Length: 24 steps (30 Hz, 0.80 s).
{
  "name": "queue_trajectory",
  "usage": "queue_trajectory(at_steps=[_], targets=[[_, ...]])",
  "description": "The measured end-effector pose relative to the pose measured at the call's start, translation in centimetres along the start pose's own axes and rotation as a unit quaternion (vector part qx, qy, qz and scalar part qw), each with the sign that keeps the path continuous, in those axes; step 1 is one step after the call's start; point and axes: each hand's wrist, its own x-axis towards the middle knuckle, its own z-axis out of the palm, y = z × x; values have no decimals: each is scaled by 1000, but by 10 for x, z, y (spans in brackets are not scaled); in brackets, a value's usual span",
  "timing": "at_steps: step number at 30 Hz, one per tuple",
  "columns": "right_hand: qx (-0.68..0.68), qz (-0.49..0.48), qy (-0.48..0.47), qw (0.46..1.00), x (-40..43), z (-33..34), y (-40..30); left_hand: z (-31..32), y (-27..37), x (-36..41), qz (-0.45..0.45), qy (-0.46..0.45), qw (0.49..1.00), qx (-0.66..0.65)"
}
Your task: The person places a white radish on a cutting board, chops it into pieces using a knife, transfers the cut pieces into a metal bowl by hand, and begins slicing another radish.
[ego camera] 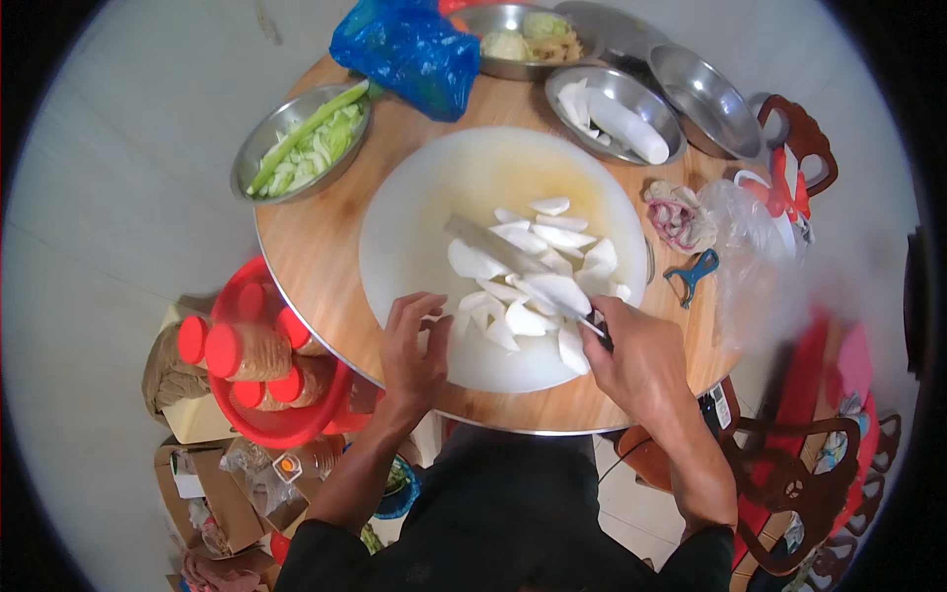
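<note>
In my right hand (642, 355) is the dark handle of a kitchen knife (484, 240), its blade slanting up and left over the cutting board. White root vegetable pieces (525, 320), cut in wedges, lie scattered on the round white cutting board (403, 214), some under the blade. One larger slice covers part of the blade near the handle. My left hand (414, 351) holds nothing; its fingers are curved and apart at the board's lower left, beside the pieces.
Around the board on the round wooden table (311, 251) stand metal bowls of chopped green vegetable (244, 166), peeled white root (555, 96) and cabbage (510, 72). A blue plastic bag (410, 55), peeler (694, 276), cloth (681, 214) and clear bag (755, 274) lie there too.
</note>
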Motion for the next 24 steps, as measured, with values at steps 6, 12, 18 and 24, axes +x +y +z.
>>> queue_trajectory(at_steps=[6, 12, 18, 24], targets=[[-107, -60, 5, 992, -2, -4, 17, -8, -4, 15, -7, 17, 1000, -7], [-167, -113, 35, 979, 0, 3, 30, 8, 38, 45, 212, 6, 971, 111], [-193, -179, 42, 964, 3, -5, 25, 31, 74, 86, 296, -255, 919, 56], [-192, -180, 25, 965, -7, -16, 35, 36, 72, 113, 251, -368, 891, 91]])
